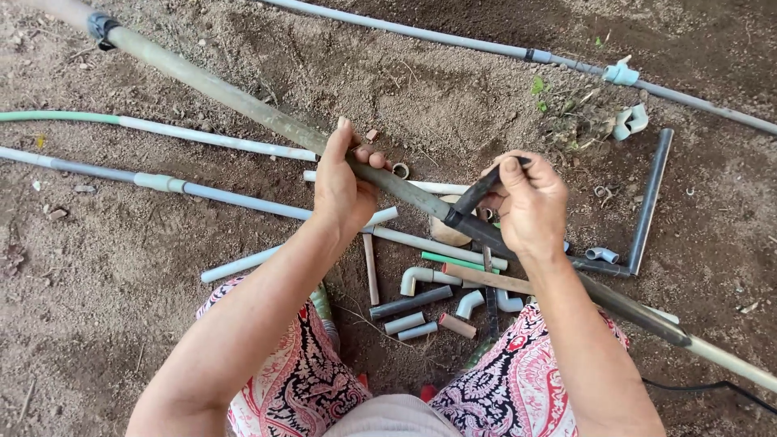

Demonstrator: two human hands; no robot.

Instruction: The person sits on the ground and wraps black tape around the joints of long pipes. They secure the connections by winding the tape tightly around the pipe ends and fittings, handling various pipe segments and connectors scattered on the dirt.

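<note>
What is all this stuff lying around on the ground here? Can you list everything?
Long pipe: one, dull olive-grey, running diagonally across the view, gripped in the middle.
Black strip: one, dark, pulled off the long pipe at its dark wrapped section.
Thin pipes: several, pale grey and green, lying on the soil at left and across the top.
Dark L-shaped pipe: one, right of centre.
Short pipe offcuts and elbows: about a dozen, grey, green, tan, piled between the knees.
Pale fittings: two, top right.
Soil: brown, everywhere.
Patterned clothing: red and white, over the knees.
Left hand: grips the long pipe.
Right hand: pinches the black strip.
</note>
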